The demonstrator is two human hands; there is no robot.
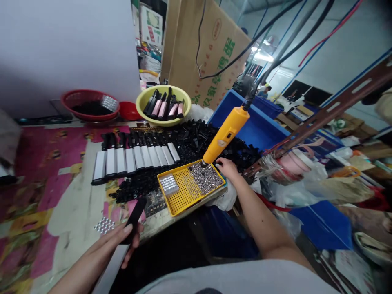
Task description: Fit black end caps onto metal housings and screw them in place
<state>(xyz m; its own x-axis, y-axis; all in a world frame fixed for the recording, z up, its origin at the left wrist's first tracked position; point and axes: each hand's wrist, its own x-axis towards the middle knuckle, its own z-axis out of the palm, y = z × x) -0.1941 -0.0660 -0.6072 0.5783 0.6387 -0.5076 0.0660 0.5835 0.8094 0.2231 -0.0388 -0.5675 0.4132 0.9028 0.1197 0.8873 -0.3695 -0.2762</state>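
My left hand (122,239) is closed around a silver-and-black handled piece (114,265), its black end pointing up and away over the table edge. My right hand (228,168) is at the right side of a yellow perforated tray (183,204), beside the black parts pile. Its fingers are bent together, and what they pinch, if anything, is too small to make out. A yellow electric screwdriver (225,136) hangs from a cable, tip down over the small metal screws (210,179) in the tray. A block of pale studded pieces (169,184) sits at the tray's left.
Several matching silver-and-black pieces (139,158) lie in a row behind small black parts (137,185). Farther back stand a yellow bowl (141,112) of pink-and-black pieces, a red basket (69,108) and a blue bin (263,130). A studded sheet (104,225) lies near my left hand.
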